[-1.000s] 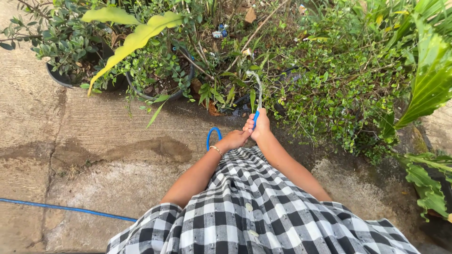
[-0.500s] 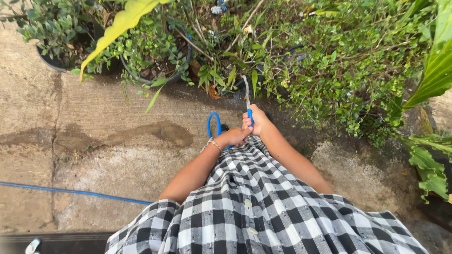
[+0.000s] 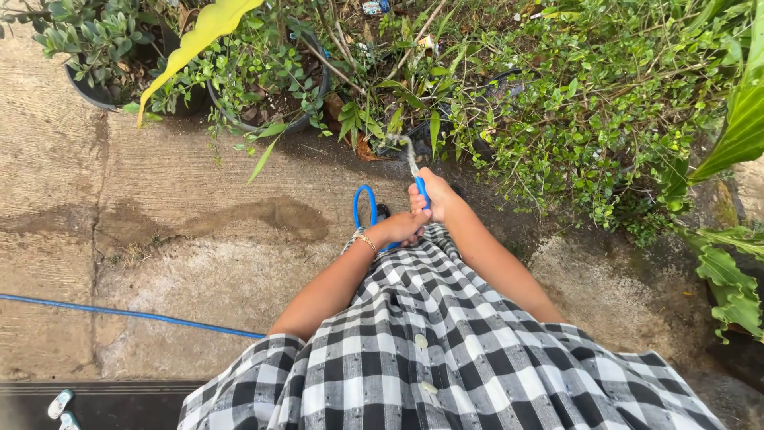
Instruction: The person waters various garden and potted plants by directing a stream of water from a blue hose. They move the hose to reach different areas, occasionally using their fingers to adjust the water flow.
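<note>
My right hand (image 3: 434, 195) grips the end of a thin blue hose (image 3: 364, 209), and a jet of water leaves its tip toward the low plants (image 3: 414, 119) ahead. My left hand (image 3: 395, 229), with a gold bracelet at the wrist, is closed on the same hose just behind the right hand. The hose loops up beside my left wrist, and another stretch of it lies across the concrete at the left. My black-and-white checked dress fills the lower middle of the view.
Two dark pots (image 3: 95, 87) with small shrubs stand at the upper left. A dense green bush (image 3: 605, 111) and broad leaves (image 3: 732, 127) crowd the right. The concrete path (image 3: 159, 263) shows wet patches. Sandal tips (image 3: 60, 406) lie at the bottom left.
Both hands with the hose have drifted slightly left and down in the view, and the water jet now points at plants nearer the pots. The view has tilted down a little.
</note>
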